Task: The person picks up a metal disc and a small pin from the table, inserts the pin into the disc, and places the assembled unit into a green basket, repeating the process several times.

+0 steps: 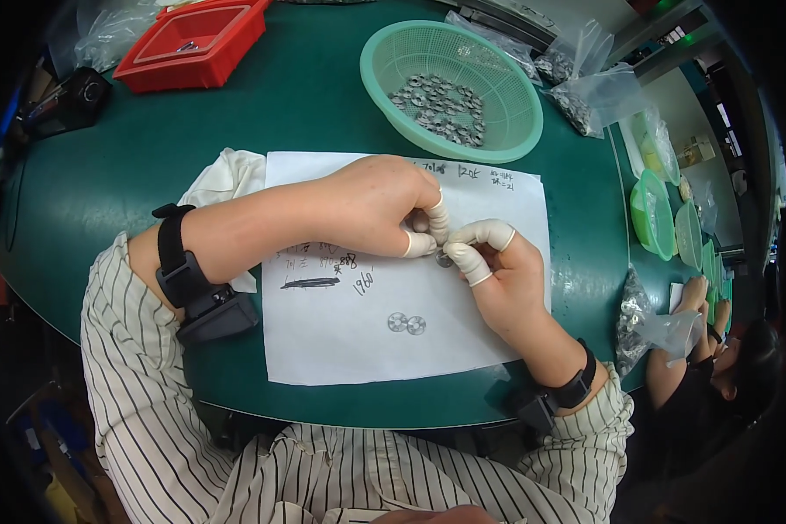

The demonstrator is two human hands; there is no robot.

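Pinching a small metal disc [444, 259] over the paper [332, 354], the right hand [506, 275] is meeting the left hand [380, 205], whose covered fingertips are crowding in close beside it; whether the left grip is also holding metal, I cannot tell. Nearer the body, two discs [397, 322] are lying side by side on the paper. Progress is seeming slight: one disc is being handled, two are resting apart, and many similar-looking pieces [445, 109] are lying loose in the green basket [480, 65]. Farther out, a red tray [236, 52] is standing on the surface [297, 96].
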